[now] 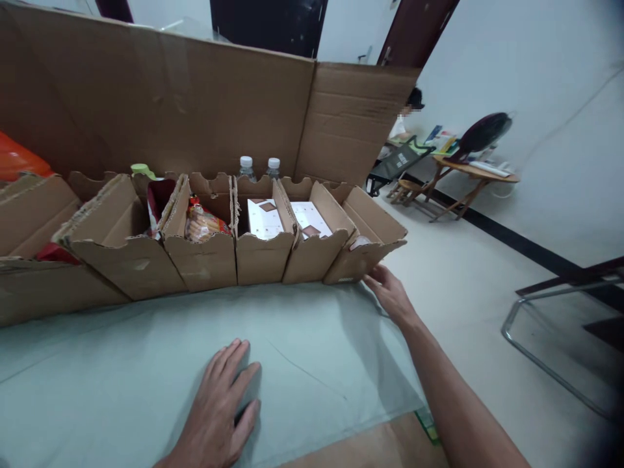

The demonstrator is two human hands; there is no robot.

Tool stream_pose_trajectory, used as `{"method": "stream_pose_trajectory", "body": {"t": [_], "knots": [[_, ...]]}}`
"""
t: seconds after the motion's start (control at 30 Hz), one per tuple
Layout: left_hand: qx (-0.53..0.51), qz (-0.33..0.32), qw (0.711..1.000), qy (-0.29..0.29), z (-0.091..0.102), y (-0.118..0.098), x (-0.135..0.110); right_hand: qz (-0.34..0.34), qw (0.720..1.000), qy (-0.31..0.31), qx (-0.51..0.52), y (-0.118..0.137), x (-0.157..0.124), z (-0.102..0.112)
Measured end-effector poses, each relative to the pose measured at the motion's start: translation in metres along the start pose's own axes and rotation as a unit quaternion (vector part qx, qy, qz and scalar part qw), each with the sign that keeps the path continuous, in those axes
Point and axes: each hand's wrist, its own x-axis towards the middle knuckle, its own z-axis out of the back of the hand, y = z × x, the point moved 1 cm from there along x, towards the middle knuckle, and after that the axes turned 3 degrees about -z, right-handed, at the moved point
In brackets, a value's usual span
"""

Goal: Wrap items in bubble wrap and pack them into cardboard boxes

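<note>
My left hand [219, 403] lies palm down on a pale green cloth [292, 338], fingers stretched out and thumb apart, holding nothing. At the right end of a row of open cardboard boxes, my right hand [389, 292] grips the lower corner of the last cardboard box [358, 263]; some fingertips are hidden by the box. Two boxes beside it hold white cartons with brown patches, the left carton [264, 220] and the right carton [311, 220]. Further left, a printed snack bag [205, 222] sits in another box.
A tall cardboard panel [195, 97] stands behind the row, with two white-capped bottles [246, 166] before it. An orange package [22, 159] is far left. On the right are a wooden folding table [472, 170], a metal chair frame [541, 367] and a person [407, 114] in the background.
</note>
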Motion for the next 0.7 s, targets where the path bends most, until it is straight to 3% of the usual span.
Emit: {"method": "stream_pose_trajectory", "body": {"t": [0.13,0.17,0.23,0.3,0.37,0.47,0.53,0.6,0.7], "knots": [[-0.012,0.008,1.000,0.011,0.001,-0.002,0.001,0.073,0.986,-0.136,-0.068,0.040,-0.047,0.002],[-0.017,0.010,1.000,0.014,0.001,-0.002,0.001,0.109,0.982,-0.126,-0.085,0.057,-0.056,-0.003],[-0.024,0.014,1.000,0.013,0.002,-0.002,0.001,0.163,0.979,-0.045,-0.112,0.092,-0.064,-0.020],[-0.027,0.015,0.999,0.009,0.001,-0.001,0.001,0.188,0.971,0.035,-0.145,0.123,-0.056,-0.042],[-0.031,0.016,0.999,0.009,0.000,0.001,0.000,0.194,0.959,0.077,-0.193,0.143,-0.039,-0.061],[-0.037,0.016,0.999,0.013,-0.003,0.002,-0.001,0.194,0.949,0.076,-0.238,0.153,-0.017,-0.077],[-0.045,0.023,0.999,0.013,-0.004,0.001,-0.002,0.199,0.948,0.055,-0.240,0.153,-0.018,-0.078],[-0.061,0.042,0.997,0.008,-0.005,0.001,-0.002,0.204,0.949,0.038,-0.237,0.150,-0.036,-0.073],[-0.088,0.088,0.992,-0.013,-0.005,0.000,-0.001,0.219,0.949,0.018,-0.228,0.146,-0.091,-0.054]]}}
